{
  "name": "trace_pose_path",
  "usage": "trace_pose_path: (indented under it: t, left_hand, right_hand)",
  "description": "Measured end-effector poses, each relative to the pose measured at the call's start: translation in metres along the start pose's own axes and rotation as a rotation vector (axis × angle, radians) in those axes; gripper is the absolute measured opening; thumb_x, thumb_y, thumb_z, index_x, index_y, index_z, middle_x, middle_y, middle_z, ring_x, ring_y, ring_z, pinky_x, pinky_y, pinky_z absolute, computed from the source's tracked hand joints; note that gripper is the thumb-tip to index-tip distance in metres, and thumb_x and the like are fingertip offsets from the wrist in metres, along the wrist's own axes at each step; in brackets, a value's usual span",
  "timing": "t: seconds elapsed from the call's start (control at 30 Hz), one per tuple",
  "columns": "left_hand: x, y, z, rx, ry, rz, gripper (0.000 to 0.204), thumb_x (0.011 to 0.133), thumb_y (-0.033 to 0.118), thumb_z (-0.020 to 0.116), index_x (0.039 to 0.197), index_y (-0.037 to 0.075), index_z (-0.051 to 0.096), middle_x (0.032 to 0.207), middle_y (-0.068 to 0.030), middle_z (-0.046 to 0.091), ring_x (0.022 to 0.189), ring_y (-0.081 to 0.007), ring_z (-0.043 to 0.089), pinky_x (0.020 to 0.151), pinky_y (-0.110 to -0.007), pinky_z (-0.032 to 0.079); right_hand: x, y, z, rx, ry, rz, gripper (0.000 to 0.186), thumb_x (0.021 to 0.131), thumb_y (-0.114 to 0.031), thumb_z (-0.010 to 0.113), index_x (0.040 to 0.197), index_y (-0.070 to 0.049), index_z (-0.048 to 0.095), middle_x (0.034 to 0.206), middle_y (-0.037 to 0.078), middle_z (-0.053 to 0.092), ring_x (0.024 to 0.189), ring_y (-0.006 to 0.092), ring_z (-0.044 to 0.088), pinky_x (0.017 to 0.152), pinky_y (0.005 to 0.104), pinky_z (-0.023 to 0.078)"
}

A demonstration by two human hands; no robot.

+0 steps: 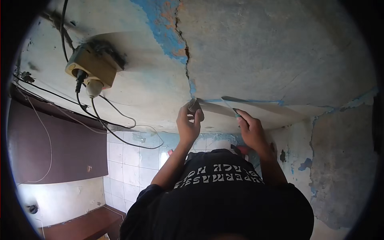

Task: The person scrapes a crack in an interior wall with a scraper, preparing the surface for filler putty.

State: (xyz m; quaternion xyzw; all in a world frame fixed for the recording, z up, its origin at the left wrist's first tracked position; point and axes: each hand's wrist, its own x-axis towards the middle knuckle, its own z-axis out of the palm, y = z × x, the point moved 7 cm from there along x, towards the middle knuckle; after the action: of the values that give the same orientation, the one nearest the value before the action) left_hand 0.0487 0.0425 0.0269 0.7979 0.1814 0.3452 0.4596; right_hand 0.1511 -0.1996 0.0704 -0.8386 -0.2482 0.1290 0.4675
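My left hand [189,127] is raised to the wall, its fingers curled round a small dark grey-brown piece [195,107]. That piece looks rounded, perhaps rolled or cupped, but I cannot tell its kind. It is close to the lower end of a long crack [187,60]. To the right, my right hand [253,131] grips a thin flat-bladed scraper [229,105] by its green handle. The blade points up and left towards a blue strip [256,101] of exposed paint on the wall. Whether the blade touches the wall is unclear.
A yellowed socket box [90,66] with a black plug and a white round plug is on the wall at upper left. Loose cables [108,127] hang beneath it. A brown panel [60,140] and white tiles [128,160] are lower left; peeling wall [340,168] stands right.
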Motion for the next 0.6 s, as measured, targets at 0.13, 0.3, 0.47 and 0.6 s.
trace_pose_path:
  t: [0.13, 0.3, 0.47, 0.6]
  left_hand:
    - [0.006, -0.003, -0.007, -0.042, 0.030, 0.009, 0.039, 0.095, 0.003, 0.071, 0.134, 0.002, 0.064, 0.111, -0.0166, 0.069, 0.093, -0.0265, 0.073, 0.073, -0.035, 0.064]
    - [0.002, -0.002, 0.000, 0.000, 0.074, 0.015, 0.036, 0.094, 0.004, 0.073, 0.129, -0.003, 0.065, 0.111, -0.0178, 0.070, 0.094, -0.0266, 0.074, 0.073, -0.035, 0.064]
    - [0.005, 0.003, 0.003, -0.029, 0.045, 0.005, 0.036, 0.095, 0.006, 0.074, 0.128, -0.003, 0.064, 0.111, -0.0182, 0.070, 0.093, -0.0257, 0.074, 0.073, -0.035, 0.065]
    - [0.005, 0.005, 0.008, -0.016, 0.063, 0.006, 0.036, 0.095, 0.006, 0.073, 0.129, -0.003, 0.064, 0.111, -0.0177, 0.071, 0.092, -0.0252, 0.074, 0.073, -0.035, 0.065]
  right_hand:
    - [-0.008, -0.013, -0.020, -0.063, 0.158, -0.165, 0.033, 0.105, -0.018, 0.060, 0.132, -0.001, 0.069, 0.106, 0.027, 0.075, 0.094, 0.0350, 0.077, 0.082, 0.0385, 0.056]
    - [-0.013, -0.009, -0.035, -0.083, 0.149, -0.068, 0.033, 0.105, -0.016, 0.059, 0.132, 0.000, 0.068, 0.111, 0.026, 0.075, 0.106, 0.0379, 0.075, 0.091, 0.0399, 0.056]
    - [-0.007, 0.005, -0.026, -0.003, 0.101, -0.056, 0.033, 0.104, -0.016, 0.059, 0.132, -0.001, 0.069, 0.113, 0.027, 0.074, 0.107, 0.0391, 0.074, 0.093, 0.0403, 0.055]
    - [0.006, -0.010, 0.004, -0.018, 0.047, -0.153, 0.033, 0.104, -0.017, 0.060, 0.131, -0.001, 0.069, 0.114, 0.028, 0.074, 0.108, 0.0406, 0.073, 0.094, 0.0406, 0.055]
